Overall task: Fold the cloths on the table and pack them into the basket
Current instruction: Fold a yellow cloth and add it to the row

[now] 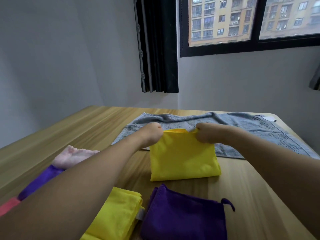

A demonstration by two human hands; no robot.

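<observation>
left hand: center of the frame, grip clenched round the far left corner of the yellow cloth, fingers curled under so I can't see them properly

right hand: just right of the left one, grip pinching the far right corner of the same cloth; a little fold of fabric pokes up between thumb and fingers

yellow cloth: middle of the frame, folded into a rough rectangle, near edge lying on the tabletop, far edge held by both hands and overlapping the front edge of the grey towel

grey towel: spread flat across the upper middle and right of the tabletop, behind the hands, far edge a bit rumpled, small white label at its far right corner

second yellow cloth: bottom center, folded, partly under the left forearm

purple cloth: bottom center-right, folded, just beside the second yellow one, little hanging loop sticking out on the right

pink cloth: left of the frame, crumpled, touching another purple cloth lying in front of it

red cloth: far lower left edge, only a strip shows

basket: can't spot it in this view

background: grey walls, dark curtain, window upper right with apartment blocks outside
</observation>
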